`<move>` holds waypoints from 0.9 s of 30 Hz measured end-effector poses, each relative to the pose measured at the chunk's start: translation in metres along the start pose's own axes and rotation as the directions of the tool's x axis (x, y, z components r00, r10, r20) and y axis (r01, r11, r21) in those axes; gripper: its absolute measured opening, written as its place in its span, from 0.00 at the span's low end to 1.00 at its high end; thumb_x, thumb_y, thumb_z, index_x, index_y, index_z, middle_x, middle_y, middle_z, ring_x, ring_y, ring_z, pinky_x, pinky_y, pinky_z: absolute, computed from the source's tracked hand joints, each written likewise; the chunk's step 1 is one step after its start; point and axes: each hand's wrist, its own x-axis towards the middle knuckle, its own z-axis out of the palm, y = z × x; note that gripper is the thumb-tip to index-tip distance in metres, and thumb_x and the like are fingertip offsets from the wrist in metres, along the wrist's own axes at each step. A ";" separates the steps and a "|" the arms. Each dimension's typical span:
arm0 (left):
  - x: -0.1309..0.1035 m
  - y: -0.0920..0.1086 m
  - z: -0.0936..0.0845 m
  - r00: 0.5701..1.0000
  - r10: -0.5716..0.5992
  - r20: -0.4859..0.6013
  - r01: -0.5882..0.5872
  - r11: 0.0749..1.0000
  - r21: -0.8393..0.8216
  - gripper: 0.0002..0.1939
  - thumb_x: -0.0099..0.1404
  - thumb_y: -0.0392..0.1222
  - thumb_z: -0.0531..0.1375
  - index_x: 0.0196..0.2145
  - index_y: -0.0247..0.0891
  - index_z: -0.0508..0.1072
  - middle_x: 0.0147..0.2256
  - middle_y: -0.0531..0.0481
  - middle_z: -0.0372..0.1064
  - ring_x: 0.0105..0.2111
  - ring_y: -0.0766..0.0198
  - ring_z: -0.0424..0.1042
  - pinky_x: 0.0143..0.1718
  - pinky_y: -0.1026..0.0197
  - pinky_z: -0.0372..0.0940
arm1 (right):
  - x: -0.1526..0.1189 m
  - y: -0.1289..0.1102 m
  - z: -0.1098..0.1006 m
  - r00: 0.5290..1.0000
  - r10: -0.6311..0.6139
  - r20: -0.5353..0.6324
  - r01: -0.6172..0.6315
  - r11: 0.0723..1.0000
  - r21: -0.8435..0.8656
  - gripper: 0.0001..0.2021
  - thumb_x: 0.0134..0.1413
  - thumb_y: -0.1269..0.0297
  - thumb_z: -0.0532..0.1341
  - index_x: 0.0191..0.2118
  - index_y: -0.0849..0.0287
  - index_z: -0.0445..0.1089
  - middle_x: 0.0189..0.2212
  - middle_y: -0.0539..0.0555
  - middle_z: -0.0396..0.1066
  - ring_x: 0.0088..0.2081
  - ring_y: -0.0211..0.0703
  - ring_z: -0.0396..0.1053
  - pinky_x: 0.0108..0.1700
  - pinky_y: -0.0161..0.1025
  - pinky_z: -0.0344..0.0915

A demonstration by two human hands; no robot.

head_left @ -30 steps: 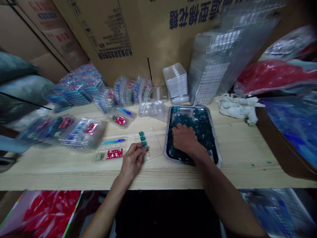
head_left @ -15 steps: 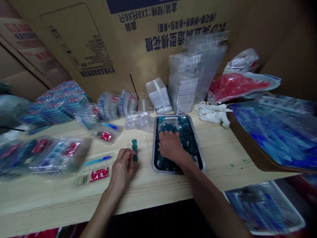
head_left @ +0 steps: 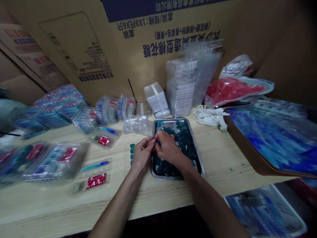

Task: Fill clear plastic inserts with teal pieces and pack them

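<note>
Over the left rim of a metal tray (head_left: 202, 167), my left hand (head_left: 142, 152) and my right hand (head_left: 167, 145) meet at the fingertips. Both are closed in a pinch, and what lies between the fingers is too small and hidden to name. Dark teal, glossy pieces (head_left: 189, 145) fill much of the tray under my right hand. Beside my left hand, a column of small teal pieces (head_left: 132, 152) lies in a clear plastic blister tray (head_left: 127, 158), partly covered by that hand.
Left stand packed blister sets (head_left: 56, 162) and an open one with a blue pen (head_left: 95, 166) and red packet (head_left: 96, 180). Behind are stacked clear trays (head_left: 180, 89) and white gloves (head_left: 210, 116). A brown box (head_left: 244, 152) of blue items stands right.
My left hand has moved right from the teal column to the metal tray's edge. My right hand has shifted slightly left, and its fingers have come up out of the pieces to meet my left.
</note>
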 end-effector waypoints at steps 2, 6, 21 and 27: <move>-0.002 0.008 0.003 0.998 -0.066 0.013 0.067 0.992 -0.104 0.16 0.46 0.42 0.74 0.33 0.33 0.79 0.31 0.46 0.78 0.32 0.63 0.76 0.38 0.63 0.69 | 0.000 -0.002 0.004 0.999 -0.034 -0.020 0.035 0.997 0.065 0.07 0.55 0.73 0.54 0.40 0.57 0.60 0.40 0.56 0.69 0.44 0.48 0.66 0.44 0.44 0.55; -0.005 0.019 -0.002 0.988 -0.151 0.012 0.149 0.957 -0.249 0.17 0.47 0.36 0.74 0.36 0.33 0.79 0.35 0.45 0.79 0.34 0.65 0.77 0.39 0.66 0.70 | 0.000 -0.006 0.009 0.996 -0.060 -0.068 0.068 0.992 0.109 0.05 0.56 0.73 0.53 0.37 0.56 0.59 0.38 0.55 0.69 0.42 0.47 0.66 0.44 0.43 0.56; -0.011 0.011 -0.016 0.989 0.041 -0.144 -0.047 0.998 -0.037 0.22 0.46 0.39 0.73 0.41 0.35 0.81 0.40 0.45 0.79 0.39 0.62 0.76 0.48 0.59 0.67 | 0.001 -0.010 0.011 1.000 -0.012 -0.017 0.017 0.941 0.339 0.02 0.58 0.70 0.56 0.36 0.56 0.63 0.30 0.50 0.70 0.32 0.40 0.69 0.37 0.35 0.61; -0.013 0.011 -0.014 0.980 0.083 -0.181 -0.085 0.996 -0.004 0.24 0.45 0.39 0.72 0.42 0.34 0.77 0.35 0.47 0.77 0.34 0.65 0.74 0.41 0.62 0.67 | 0.001 -0.011 0.009 0.998 -0.063 -0.004 0.061 0.937 0.344 0.05 0.54 0.74 0.54 0.31 0.56 0.61 0.27 0.49 0.67 0.29 0.38 0.65 0.33 0.33 0.58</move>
